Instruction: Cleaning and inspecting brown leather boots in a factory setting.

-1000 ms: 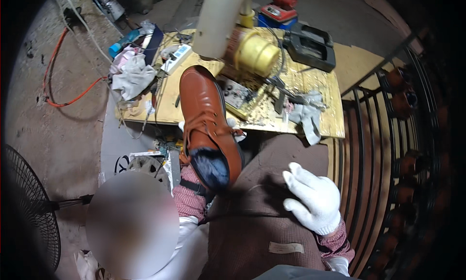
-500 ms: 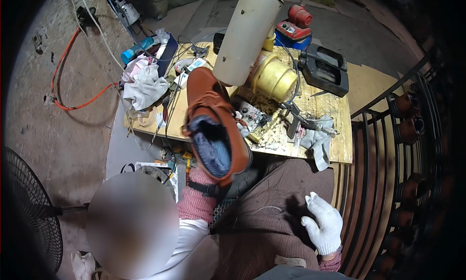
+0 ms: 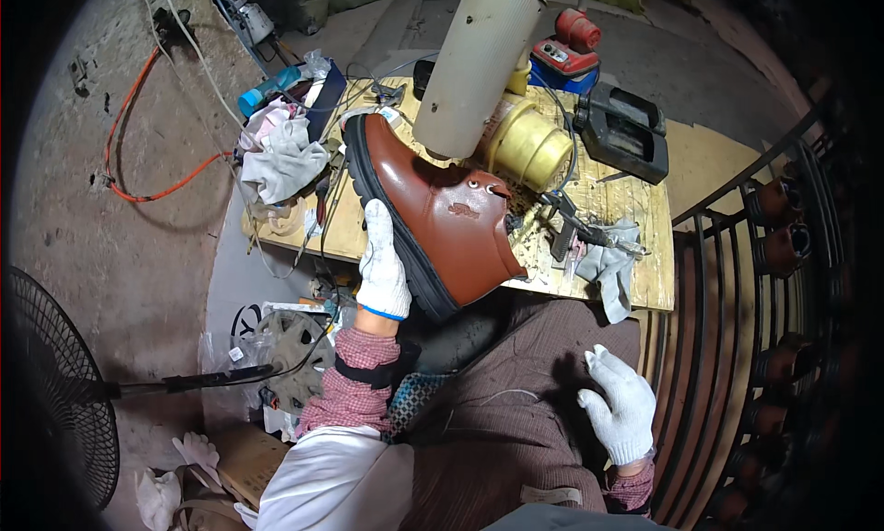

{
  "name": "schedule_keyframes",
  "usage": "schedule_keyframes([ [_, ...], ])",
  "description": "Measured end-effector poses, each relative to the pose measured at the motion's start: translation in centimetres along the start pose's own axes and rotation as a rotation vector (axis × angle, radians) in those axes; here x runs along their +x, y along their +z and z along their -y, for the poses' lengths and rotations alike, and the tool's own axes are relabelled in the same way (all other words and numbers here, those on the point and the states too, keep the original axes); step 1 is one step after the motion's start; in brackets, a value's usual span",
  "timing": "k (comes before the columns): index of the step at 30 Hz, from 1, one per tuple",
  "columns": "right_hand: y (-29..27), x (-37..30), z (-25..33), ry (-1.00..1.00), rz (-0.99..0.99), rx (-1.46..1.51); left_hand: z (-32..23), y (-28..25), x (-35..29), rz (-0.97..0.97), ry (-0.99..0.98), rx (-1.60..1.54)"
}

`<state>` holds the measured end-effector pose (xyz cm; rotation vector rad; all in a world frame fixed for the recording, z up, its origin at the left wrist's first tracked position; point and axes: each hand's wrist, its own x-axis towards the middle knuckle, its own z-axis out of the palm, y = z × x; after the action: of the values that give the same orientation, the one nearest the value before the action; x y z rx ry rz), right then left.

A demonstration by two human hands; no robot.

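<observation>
Clasping a brown leather ankle boot [image 3: 428, 213] by its sole over the near edge of the bench [image 3: 656, 241], the left grip [image 3: 382, 268] has the upper to its right, toe angled away, heel toward the lap [image 3: 525, 374]; the right grip [image 3: 620, 408], farther off, is empty, loosely parted.

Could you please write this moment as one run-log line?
left hand: holding boot at sole | right hand: half-open, near lap | boot: tilted, sole facing left
</observation>
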<state>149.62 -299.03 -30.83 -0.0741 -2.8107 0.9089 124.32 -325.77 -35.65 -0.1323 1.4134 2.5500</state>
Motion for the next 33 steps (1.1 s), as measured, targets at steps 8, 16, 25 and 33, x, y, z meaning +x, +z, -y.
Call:
schedule_keyframes([
  [8, 0.9, -2.3, -3.9, 0.174, -0.044, -0.008, -3.3, 1.8, 3.6, -0.278, 0.391, 0.156],
  [16, 1.0, 0.9, -3.4, 0.021, -0.029, -0.038, -6.0, 7.2, 5.0, -0.213, 0.409, 0.202],
  [25, 3.6, 14.3, 3.7, -0.615, -0.136, -0.095, -4.9, 4.7, 1.7, -0.331, 0.283, 0.039],
  [33, 5.0, 12.1, 6.9, -0.731, 0.699, -0.494, -3.7, 2.8, -5.2, -0.223, 0.174, 0.118],
])
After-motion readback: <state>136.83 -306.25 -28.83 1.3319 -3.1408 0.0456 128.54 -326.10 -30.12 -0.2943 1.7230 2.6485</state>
